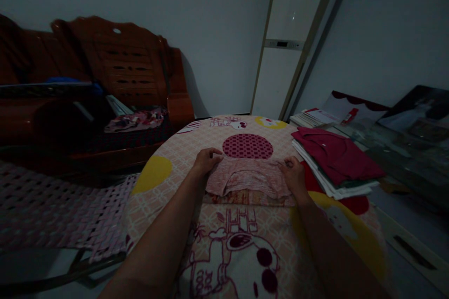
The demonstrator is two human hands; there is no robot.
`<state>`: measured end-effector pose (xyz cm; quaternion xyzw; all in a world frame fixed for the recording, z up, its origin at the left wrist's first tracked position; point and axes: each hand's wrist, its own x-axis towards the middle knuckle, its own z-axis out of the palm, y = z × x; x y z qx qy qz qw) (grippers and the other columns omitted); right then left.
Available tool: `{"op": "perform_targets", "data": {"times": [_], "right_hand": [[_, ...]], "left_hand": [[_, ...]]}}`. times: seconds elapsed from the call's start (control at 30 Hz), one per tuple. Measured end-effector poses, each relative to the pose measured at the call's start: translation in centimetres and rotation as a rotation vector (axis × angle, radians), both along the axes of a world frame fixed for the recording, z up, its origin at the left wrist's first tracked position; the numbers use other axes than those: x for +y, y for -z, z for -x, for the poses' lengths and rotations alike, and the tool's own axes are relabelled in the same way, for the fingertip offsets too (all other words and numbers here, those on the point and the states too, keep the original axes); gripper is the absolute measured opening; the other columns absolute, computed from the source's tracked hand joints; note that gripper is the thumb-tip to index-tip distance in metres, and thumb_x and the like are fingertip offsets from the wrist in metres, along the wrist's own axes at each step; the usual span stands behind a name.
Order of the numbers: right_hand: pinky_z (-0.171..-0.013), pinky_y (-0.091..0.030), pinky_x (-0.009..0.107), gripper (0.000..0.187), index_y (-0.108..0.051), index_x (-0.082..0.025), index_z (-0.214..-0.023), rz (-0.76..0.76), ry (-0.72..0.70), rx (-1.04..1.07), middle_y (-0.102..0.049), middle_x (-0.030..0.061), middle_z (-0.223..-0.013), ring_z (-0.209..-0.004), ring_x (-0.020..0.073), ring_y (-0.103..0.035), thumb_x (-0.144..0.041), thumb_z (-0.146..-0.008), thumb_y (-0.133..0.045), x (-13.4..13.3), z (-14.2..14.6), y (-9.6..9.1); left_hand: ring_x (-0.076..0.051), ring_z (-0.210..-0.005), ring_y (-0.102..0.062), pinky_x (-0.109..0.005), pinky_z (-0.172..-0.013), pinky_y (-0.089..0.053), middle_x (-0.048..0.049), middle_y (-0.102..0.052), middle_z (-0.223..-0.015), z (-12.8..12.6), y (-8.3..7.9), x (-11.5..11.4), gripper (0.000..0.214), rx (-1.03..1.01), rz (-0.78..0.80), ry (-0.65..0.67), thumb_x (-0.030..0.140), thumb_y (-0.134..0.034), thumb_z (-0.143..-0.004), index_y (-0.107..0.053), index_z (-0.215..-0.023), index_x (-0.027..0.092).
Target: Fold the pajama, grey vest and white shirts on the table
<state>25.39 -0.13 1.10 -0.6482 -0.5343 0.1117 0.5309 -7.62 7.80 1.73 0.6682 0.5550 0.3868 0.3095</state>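
A heathered pink shirt [252, 175] lies folded into a wide, low bundle on the patterned cloth [203, 133] of a round table. A curved, neckline-like edge shows along its near side, with a reddish printed part below it. At the bundle's far left corner, my left hand [206, 161] pinches the fabric between thumb and fingers. The far right corner is pinched the same way by my right hand [293, 175]. To the right of that hand rests a stack of folded clothes, with a dark red garment [336, 152] on top and white cloth [326, 187] beneath.
A wooden bench [129, 74] with crumpled clothing [136, 120] stands at the back left. Closer on the left is a woven pink chair [63, 205]. A tall white air conditioner [280, 70] stands in the corner. Papers [317, 117] and a glass-topped cabinet [403, 149] are at right.
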Motion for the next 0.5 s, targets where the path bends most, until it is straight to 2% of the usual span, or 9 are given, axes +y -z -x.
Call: {"op": "perform_targets", "data": {"times": [0.1, 0.17, 0.3, 0.4, 0.5], "right_hand": [[-0.063, -0.048, 0.032, 0.026, -0.060, -0.021, -0.076, -0.010, 0.082, 0.001, -0.067, 0.0049, -0.070, -0.070, 0.0226, -0.061, -0.042, -0.063, -0.065, 0.0, -0.2, -0.2], [-0.064, -0.049, 0.033, 0.025, -0.062, -0.020, -0.077, 0.001, 0.088, 0.017, -0.070, 0.0072, -0.074, -0.072, 0.0237, -0.064, -0.040, -0.062, -0.067, 0.1, -0.4, -0.2], [-0.065, -0.051, 0.032, 0.029, -0.068, -0.018, -0.082, 0.109, -0.065, 0.095, -0.074, 0.0085, -0.081, -0.076, 0.0244, -0.067, -0.035, -0.059, -0.068, 0.2, -0.6, -0.3], [-0.063, -0.050, 0.031, 0.027, -0.069, -0.016, -0.076, 0.156, -0.159, 0.113, -0.073, 0.0050, -0.075, -0.072, 0.0219, -0.066, -0.039, -0.061, -0.066, 0.1, -0.6, -0.5], [-0.061, -0.048, 0.028, 0.025, -0.066, -0.017, -0.070, 0.145, -0.163, 0.134, -0.071, 0.0017, -0.069, -0.067, 0.0191, -0.063, -0.040, -0.061, -0.067, -0.2, -0.4, -0.7]], "left_hand": [[-0.017, -0.068, -0.058, -0.026, -0.060, -0.043, -0.0016, -0.065, -0.071, -0.7, 0.1, 0.1, 0.037, -0.030, -0.040, -0.053, 0.042, -0.063, -0.070, -0.074, -0.093, 0.016], [-0.017, -0.070, -0.058, -0.026, -0.061, -0.043, -0.0019, -0.066, -0.072, -1.0, 0.0, 0.1, 0.040, -0.019, -0.056, -0.047, 0.044, -0.062, -0.070, -0.073, -0.097, 0.016], [-0.018, -0.074, -0.060, -0.026, -0.062, -0.044, -0.0025, -0.067, -0.076, -0.4, -0.6, 0.0, 0.052, -0.026, 0.056, 0.032, 0.046, -0.069, -0.061, -0.072, -0.102, 0.014], [-0.017, -0.065, -0.057, -0.026, -0.058, -0.042, -0.0003, -0.063, -0.068, 0.6, -1.0, -0.2, 0.044, -0.083, 0.200, 0.135, 0.047, -0.072, -0.055, -0.070, -0.084, 0.013], [-0.013, -0.054, -0.047, -0.024, -0.052, -0.034, 0.0039, -0.051, -0.052, 1.2, -1.5, -0.6, 0.035, 0.013, 0.218, 0.175, 0.050, -0.069, -0.057, -0.058, -0.058, 0.017]]}}
